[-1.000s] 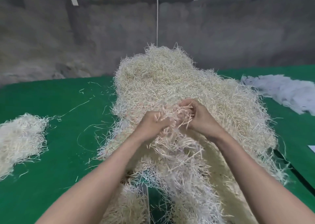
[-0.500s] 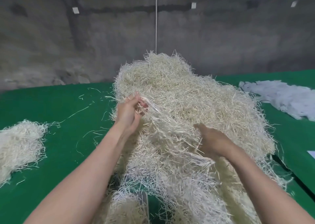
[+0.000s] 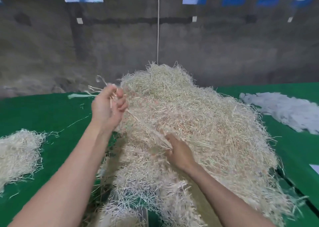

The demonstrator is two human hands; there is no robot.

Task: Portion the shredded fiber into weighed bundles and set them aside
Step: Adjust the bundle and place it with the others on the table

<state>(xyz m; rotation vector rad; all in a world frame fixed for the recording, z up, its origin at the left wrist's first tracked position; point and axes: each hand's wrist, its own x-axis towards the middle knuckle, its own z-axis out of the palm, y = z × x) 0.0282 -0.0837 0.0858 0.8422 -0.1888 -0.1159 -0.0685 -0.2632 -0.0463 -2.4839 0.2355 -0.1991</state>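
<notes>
Grip of left hand (image 3: 107,107) curls round loose strands (image 3: 96,88); right hand (image 3: 180,153), half buried in the fiber pile (image 3: 207,123), seemingly pinches some.

Light soft and even, moderately bright, fell from above. Weak shadows lay under the fiber pile (image 3: 198,119) near the bottom edge. Motion blur smeared the left hand (image 3: 107,106) and the strands (image 3: 146,127) it held. Wall (image 3: 224,54) behind was dim, soft-focused. Wide-angle bowing curved the green surface's (image 3: 51,116) far edge.
</notes>
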